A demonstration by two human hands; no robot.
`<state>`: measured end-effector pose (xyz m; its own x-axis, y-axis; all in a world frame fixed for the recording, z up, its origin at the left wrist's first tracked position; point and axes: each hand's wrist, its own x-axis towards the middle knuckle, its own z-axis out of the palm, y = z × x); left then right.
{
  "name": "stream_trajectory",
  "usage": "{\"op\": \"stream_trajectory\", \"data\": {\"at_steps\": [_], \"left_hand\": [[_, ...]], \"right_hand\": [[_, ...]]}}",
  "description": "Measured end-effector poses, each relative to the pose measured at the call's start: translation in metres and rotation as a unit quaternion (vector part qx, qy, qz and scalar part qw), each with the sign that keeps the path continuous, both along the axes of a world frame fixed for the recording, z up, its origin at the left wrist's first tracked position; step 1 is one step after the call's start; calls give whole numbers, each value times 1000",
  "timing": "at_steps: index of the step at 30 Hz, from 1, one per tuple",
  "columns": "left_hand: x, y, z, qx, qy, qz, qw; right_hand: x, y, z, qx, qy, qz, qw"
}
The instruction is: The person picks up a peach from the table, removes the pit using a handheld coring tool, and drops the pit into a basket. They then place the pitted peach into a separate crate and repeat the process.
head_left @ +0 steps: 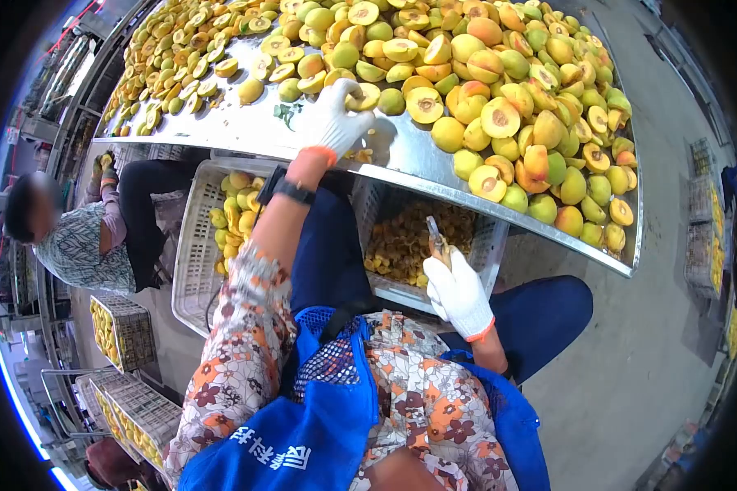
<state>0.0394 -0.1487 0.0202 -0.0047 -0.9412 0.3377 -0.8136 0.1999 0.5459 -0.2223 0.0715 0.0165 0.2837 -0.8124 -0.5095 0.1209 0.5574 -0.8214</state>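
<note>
Left white-gloved hand [333, 123] closes on halved yellow peach [367, 96] amid heaped fruit on steel surface [246, 131]; right gloved hand [458, 295] grips small metal knife [436, 239] above white plastic crate [490, 243].

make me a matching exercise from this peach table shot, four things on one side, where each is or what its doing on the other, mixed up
Things
1. left hand
2. right hand
3. crate of brownish pieces
4. crate of peach halves

Places or states
a. under the metal table edge, just beyond the tool
b. grips a small tool
c. on a peach half on the table
d. below the table, outside the left forearm

Pairs: 1-c, 2-b, 3-a, 4-d
</note>
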Motion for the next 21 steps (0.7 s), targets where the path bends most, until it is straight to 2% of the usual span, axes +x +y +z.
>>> {"op": "stream_trajectory", "data": {"at_steps": [2,3,5,7,9,11,13,15,17,19,21], "left_hand": [[-7,43,24,-19,51,-72,996],[-14,71,39,-6,58,-101,993],[-19,109,50,65,87,-164,980],[-23,131,42,50,154,-244,956],[-26,151,33,151,298,-264,905],[-33,160,30,142,392,-281,865],[-42,163,25,158,507,-234,814],[-46,164,17,153,497,-247,818],[-50,169,12,265,658,-185,680],[-49,171,9,284,651,-179,681],[-50,174,6,266,604,-200,724]], "right_hand": [[1,-4,1,-139,147,21,979],[2,-5,5,-131,151,19,980],[7,-12,19,-233,216,3,948],[14,-15,38,-262,263,-3,929],[19,-15,46,-277,266,4,923],[27,-10,44,-277,273,7,921],[33,-3,40,-276,261,36,924],[38,1,33,-295,272,31,915],[36,3,35,-290,292,26,911],[33,2,34,-287,311,24,906],[29,3,30,-295,357,51,885]]}}
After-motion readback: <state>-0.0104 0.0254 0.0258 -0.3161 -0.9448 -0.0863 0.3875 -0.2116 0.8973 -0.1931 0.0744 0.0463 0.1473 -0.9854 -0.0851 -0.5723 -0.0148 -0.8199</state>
